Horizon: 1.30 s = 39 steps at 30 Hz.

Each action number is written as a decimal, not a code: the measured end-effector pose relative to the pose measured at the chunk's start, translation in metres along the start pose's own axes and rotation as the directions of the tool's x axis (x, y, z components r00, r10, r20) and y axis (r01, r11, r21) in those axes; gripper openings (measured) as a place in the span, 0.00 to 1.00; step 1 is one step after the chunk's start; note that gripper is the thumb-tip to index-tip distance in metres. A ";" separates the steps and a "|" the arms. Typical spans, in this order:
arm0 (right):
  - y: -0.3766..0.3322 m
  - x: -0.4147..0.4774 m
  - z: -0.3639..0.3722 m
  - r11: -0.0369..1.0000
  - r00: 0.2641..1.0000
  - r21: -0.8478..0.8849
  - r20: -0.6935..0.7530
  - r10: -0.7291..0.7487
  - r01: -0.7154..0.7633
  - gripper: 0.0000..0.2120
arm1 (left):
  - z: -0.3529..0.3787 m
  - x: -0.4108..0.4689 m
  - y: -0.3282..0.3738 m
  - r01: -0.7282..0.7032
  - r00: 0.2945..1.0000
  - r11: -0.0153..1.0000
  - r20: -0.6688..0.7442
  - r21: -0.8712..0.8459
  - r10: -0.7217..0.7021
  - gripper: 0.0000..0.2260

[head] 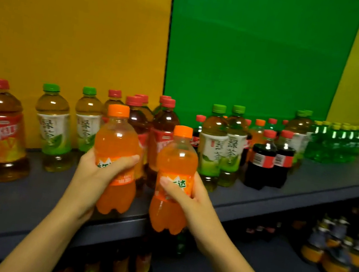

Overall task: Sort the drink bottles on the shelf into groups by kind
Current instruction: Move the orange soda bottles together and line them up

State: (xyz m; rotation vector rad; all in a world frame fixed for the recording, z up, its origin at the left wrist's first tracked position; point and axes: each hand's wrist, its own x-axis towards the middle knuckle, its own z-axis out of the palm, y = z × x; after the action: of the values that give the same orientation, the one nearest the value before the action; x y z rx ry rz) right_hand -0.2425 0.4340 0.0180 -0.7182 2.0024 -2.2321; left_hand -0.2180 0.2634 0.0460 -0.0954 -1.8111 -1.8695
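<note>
Two orange sodas held up, frame center.
L hand (99, 170) grips left orange bottle (116, 146), R hand (184, 192) grips right orange bottle (176, 171), above shelf (308, 181).

The left hand (94, 169) wraps one soda bottle (117, 149), and just right of its fingers (130, 159) the right hand (184, 194) wraps a second soda bottle (175, 173); both bottles hang above the shelf (306, 195) front edge. Behind the fingers stand tea bottles (162, 133). Left of them stand more tea bottles (53, 124). Right of them sit cola bottles (261, 160), with small soda bottles (336, 143) farthest right.
</note>
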 end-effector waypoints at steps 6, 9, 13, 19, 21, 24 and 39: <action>-0.021 -0.034 -0.108 0.999 0.993 -0.033 -0.117 -0.018 0.014 0.24 | 0.109 -0.019 -0.007 0.017 0.997 0.999 0.075 -0.052 -0.013 0.16; -0.027 -0.050 -0.163 0.998 0.987 -0.067 -0.159 -0.021 0.011 0.25 | 0.165 -0.031 -0.014 0.025 0.994 0.998 0.108 -0.058 -0.018 0.14; -0.034 -0.068 -0.232 0.993 0.976 -0.117 -0.215 -0.043 0.018 0.27 | 0.240 -0.047 -0.024 0.041 0.986 0.997 0.165 -0.070 -0.028 0.12; -0.041 -0.073 -0.322 0.984 0.951 -0.174 -0.301 -0.074 0.021 0.27 | 0.335 -0.052 -0.038 0.055 0.966 0.996 0.257 -0.067 -0.036 0.17; -0.042 -0.069 -0.347 0.982 0.944 -0.188 -0.318 -0.086 0.027 0.27 | 0.362 -0.047 -0.044 0.049 0.961 0.997 0.276 -0.058 -0.031 0.20; -0.039 -0.058 -0.385 0.977 0.934 -0.211 -0.344 -0.100 0.027 0.23 | 0.401 -0.037 -0.057 0.041 0.958 0.998 0.286 -0.037 -0.029 0.24; -0.014 0.089 -0.564 0.896 0.924 -0.444 -0.347 -0.164 -0.008 0.23 | 0.559 0.075 -0.133 -0.055 0.967 0.997 0.252 0.047 0.042 0.33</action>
State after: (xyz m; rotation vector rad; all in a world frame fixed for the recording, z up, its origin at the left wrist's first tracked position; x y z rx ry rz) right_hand -0.5296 0.9280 0.0301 -0.4160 2.7677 -2.1012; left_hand -0.5095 0.7634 0.0103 -0.3692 -2.0055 -1.8405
